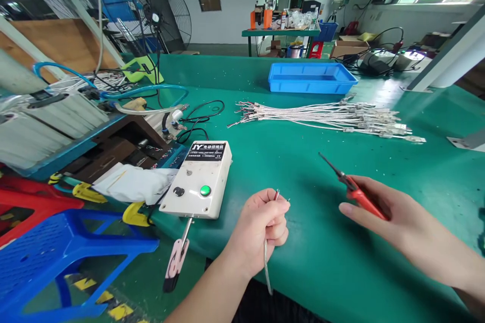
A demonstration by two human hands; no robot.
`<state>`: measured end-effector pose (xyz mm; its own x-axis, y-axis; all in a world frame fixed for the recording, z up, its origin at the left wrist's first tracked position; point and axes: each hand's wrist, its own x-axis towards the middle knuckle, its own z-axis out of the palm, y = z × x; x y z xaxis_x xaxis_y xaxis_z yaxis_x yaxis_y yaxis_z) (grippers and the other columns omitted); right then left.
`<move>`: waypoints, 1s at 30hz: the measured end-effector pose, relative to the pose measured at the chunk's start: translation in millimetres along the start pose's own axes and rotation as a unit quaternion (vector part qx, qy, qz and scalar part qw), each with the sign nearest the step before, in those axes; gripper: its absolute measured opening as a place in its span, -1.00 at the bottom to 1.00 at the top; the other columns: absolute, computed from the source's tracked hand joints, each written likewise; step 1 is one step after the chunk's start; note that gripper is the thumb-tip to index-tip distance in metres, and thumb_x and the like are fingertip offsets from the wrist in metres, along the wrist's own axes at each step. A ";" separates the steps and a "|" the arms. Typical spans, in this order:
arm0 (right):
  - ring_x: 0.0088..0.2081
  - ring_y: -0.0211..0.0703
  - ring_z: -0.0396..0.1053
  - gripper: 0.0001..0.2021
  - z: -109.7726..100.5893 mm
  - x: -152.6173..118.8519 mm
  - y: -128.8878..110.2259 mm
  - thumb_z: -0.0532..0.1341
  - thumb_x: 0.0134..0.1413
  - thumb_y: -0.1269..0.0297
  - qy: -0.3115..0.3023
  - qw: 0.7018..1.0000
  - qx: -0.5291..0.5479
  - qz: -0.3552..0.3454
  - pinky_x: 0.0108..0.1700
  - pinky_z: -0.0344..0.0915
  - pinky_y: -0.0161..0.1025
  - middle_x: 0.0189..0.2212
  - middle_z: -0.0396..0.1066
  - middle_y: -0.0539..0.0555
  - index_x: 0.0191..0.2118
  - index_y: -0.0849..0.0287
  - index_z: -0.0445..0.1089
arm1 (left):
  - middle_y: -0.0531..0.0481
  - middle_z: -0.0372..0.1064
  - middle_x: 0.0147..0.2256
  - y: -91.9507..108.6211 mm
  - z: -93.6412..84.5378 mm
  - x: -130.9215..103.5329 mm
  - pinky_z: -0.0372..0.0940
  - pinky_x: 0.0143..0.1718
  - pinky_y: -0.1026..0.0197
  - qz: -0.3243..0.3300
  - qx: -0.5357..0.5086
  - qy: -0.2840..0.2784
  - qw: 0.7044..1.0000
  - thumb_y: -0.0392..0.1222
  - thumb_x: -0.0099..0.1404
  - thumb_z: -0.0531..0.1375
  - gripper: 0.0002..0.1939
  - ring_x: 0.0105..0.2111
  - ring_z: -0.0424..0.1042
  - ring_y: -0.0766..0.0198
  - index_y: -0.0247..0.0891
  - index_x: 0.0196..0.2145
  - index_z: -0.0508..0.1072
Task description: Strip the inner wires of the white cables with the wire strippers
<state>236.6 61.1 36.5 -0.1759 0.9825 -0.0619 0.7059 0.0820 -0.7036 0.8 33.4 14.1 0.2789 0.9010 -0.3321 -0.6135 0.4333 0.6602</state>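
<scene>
My left hand [261,229] is closed in a pinch round a thin white cable [267,267]. Short bare wire ends stick out above the thumb, and the cable's tail hangs below the fist. My right hand [386,212] grips red-handled pliers [366,203] whose long, thin dark jaws point up and left, apart from the cable. Left of my hands stands a white wire-twisting machine [204,181] with a green button and black knob. A pink clip [176,262] sits on the shaft at its front, past the table edge.
A bundle of white USB cables [322,116] lies across the green table [265,161]. Behind it is a blue tray [312,81]. On the left are a pneumatic machine [60,121], a white cloth [132,181] and a blue stool [76,242]. A metal post [447,55] rises at right.
</scene>
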 end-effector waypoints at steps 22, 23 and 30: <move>-0.26 -0.20 0.39 -0.74 22.3 -14.9 -30.6 0.14 0.29 0.19 -0.112 0.945 0.291 -0.093 -0.11 0.33 -0.26 -0.37 0.45 0.04 -0.35 0.16 0.49 | 0.04 0.26 -0.37 -21.0 22.1 -8.2 -0.02 -0.69 0.41 0.028 0.141 -0.095 0.985 -0.11 0.44 0.06 -0.61 -0.61 0.01 0.48 -0.09 0.19 0.18; -0.27 -0.21 0.37 -0.73 22.1 -14.6 -32.1 0.15 0.28 0.19 -0.120 0.935 0.323 -0.088 -0.11 0.32 -0.27 -0.42 0.43 0.03 -0.39 0.17 0.49 | 0.04 0.26 -0.38 -22.7 24.6 -8.0 -0.06 -0.68 0.42 0.022 0.145 -0.089 0.985 -0.11 0.44 0.06 -0.58 -0.61 -0.01 0.49 -0.08 0.21 0.15; -0.43 -0.28 0.32 -0.79 27.1 -9.2 -24.0 0.26 0.18 0.19 -0.130 0.883 0.450 -0.025 -0.24 0.27 -0.27 -0.53 0.32 -0.03 -0.36 0.23 0.51 | 0.01 0.31 -0.38 -31.3 31.9 -2.1 -0.09 -0.64 0.39 0.019 0.192 -0.045 0.980 -0.06 0.42 0.10 -0.44 -0.59 0.01 0.49 -0.09 0.29 0.01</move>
<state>202.6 45.6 34.8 -0.4248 0.9005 -0.0926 -0.1188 -0.1568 -0.9805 42.9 18.5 15.6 0.3367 0.9071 -0.2526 -0.3063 0.3592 0.8816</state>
